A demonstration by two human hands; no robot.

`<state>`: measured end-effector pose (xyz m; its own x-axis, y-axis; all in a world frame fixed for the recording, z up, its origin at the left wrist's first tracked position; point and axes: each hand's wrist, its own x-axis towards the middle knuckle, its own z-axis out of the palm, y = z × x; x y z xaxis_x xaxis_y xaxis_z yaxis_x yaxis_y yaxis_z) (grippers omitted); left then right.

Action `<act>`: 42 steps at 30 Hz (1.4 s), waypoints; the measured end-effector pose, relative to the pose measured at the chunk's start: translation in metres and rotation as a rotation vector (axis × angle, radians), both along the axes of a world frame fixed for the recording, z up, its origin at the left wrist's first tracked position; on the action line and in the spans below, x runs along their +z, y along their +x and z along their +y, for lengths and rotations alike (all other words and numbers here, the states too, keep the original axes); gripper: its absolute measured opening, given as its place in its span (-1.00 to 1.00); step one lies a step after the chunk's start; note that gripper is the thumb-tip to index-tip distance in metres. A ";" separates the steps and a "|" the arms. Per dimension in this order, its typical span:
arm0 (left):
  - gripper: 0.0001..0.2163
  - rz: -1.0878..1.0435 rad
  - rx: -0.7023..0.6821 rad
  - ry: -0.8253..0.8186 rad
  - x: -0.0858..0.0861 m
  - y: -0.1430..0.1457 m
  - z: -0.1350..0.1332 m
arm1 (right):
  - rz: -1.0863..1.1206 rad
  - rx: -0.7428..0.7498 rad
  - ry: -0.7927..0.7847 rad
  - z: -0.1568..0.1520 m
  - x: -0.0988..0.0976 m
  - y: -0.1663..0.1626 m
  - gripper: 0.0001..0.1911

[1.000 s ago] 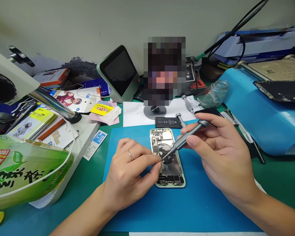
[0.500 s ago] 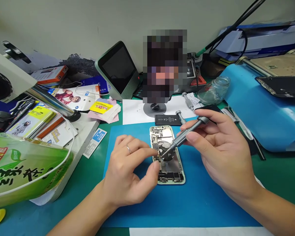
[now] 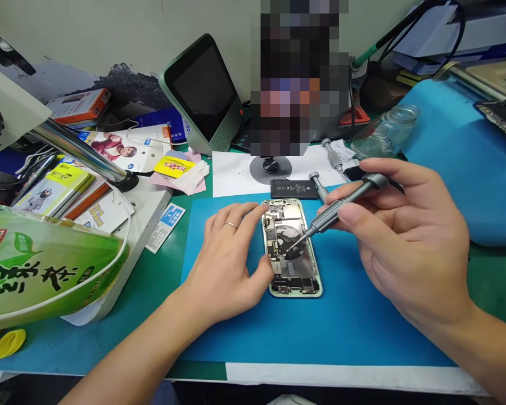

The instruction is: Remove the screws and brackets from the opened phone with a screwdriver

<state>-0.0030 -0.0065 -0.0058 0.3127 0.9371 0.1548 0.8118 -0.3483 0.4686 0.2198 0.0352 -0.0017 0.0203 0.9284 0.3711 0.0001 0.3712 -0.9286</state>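
An opened smartphone (image 3: 297, 270) lies on the blue mat (image 3: 362, 320), its circuit board and round black coil exposed. My left hand (image 3: 231, 253) rests at the phone's left edge, fingers stretched, index fingertip near the top left corner and thumb lower down. Between the thumb and fingers of my right hand (image 3: 409, 242) is a grey precision screwdriver (image 3: 333, 212), slanting down to the left. Its tip is over the inside of the phone, near the coil; whether it touches, I cannot tell. Behind the phone lies a black phone battery (image 3: 293, 189).
Two more screwdrivers (image 3: 331, 153) lie behind my right hand. A glass jar (image 3: 385, 132) and a blue machine (image 3: 447, 169) stand at the right. To the left are a green bucket (image 3: 46, 264), a microscope stand (image 3: 84, 157) and a tablet-like display (image 3: 202, 90).
My left hand's index finger has moved from the board up to the phone's upper left edge, and the fingers have spread. The screwdriver stays in my right hand. The camera view has shifted.
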 end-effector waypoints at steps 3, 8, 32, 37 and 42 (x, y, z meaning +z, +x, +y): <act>-0.41 0.016 -0.007 -0.014 0.000 -0.001 0.000 | -0.053 -0.006 0.044 -0.002 0.001 0.000 -0.54; -0.39 0.052 -0.032 -0.038 0.000 -0.001 0.000 | -0.171 0.025 0.154 -0.007 0.005 -0.003 -0.54; -0.36 0.114 -0.050 -0.065 -0.001 -0.001 0.001 | -0.335 0.050 0.191 -0.014 0.004 -0.006 -0.48; -0.40 0.113 -0.052 -0.057 -0.001 -0.002 0.001 | -0.360 0.148 0.161 -0.015 0.000 -0.006 -0.43; -0.42 0.112 -0.049 -0.047 -0.002 -0.002 0.000 | -0.354 0.222 0.191 -0.017 -0.008 -0.005 -0.37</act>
<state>-0.0055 -0.0064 -0.0077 0.3716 0.9255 0.0727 0.8424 -0.3691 0.3925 0.2150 0.0186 -0.0095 -0.3306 0.8101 0.4842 0.2062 0.5627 -0.8005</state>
